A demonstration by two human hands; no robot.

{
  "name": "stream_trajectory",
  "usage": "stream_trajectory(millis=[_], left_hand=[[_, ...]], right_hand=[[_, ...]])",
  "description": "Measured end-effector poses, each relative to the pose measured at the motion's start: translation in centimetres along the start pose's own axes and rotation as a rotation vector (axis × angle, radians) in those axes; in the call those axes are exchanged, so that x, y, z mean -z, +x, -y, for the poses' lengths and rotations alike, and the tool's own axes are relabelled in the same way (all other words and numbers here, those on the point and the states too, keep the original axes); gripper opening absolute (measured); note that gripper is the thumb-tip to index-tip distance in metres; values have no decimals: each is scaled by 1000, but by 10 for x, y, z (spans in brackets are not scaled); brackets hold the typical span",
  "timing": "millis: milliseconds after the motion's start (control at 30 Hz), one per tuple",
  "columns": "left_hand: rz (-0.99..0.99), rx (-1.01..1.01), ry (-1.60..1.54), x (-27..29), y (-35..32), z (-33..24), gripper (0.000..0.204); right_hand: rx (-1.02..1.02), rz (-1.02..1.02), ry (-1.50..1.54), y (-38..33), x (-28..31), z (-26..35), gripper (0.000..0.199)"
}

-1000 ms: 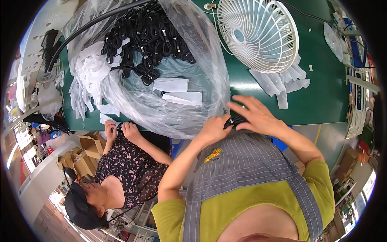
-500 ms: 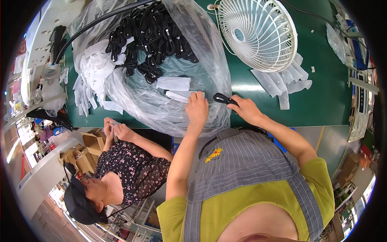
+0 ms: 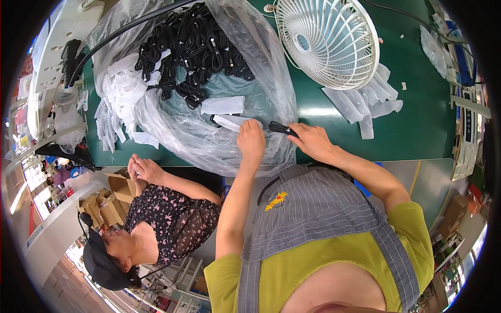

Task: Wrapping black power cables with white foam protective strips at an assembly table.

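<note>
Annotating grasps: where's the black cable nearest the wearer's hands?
Head view, right of centre: the black cable is in the right hand, just right of the left hand, by the plastic bag.

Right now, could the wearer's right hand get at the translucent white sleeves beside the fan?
Probably yes: only green tabletop shows between the right hand and the translucent white sleeves. However, that hand holds a coiled black cable, and the white fan cage seems to overhang the sleeves' far ends.

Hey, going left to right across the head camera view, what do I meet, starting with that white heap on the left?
Heap of white sleeves → your left hand → coiled black cable → your right hand → loose white sleeves beside the fan guard → clear plastic bag.
</note>
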State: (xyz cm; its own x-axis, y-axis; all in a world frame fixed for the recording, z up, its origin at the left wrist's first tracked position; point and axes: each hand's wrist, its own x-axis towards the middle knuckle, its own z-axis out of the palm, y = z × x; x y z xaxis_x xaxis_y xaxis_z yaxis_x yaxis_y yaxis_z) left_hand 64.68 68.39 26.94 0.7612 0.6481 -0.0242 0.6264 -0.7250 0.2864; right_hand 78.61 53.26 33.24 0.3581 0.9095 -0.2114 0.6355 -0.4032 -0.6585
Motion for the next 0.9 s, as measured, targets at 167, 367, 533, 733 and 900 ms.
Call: stream_trajectory(millis=[167, 367, 533, 733, 900], left_hand=[[20, 179, -564, 38, 7, -20, 8], [-24, 195, -809, 48, 10, -22, 6], [73, 131, -854, 62, 14, -25, 6], [44, 24, -829, 69, 19, -31, 8], [39, 110, -857, 69, 22, -27, 7]], right_hand=[[77, -39, -12, 1, 6, 8, 38], [200, -83, -117, 2, 26, 12, 52], [217, -115, -140, 5, 29, 9, 49], [171, -174, 32, 14, 36, 5, 35], [130, -157, 84, 11, 36, 4, 26]])
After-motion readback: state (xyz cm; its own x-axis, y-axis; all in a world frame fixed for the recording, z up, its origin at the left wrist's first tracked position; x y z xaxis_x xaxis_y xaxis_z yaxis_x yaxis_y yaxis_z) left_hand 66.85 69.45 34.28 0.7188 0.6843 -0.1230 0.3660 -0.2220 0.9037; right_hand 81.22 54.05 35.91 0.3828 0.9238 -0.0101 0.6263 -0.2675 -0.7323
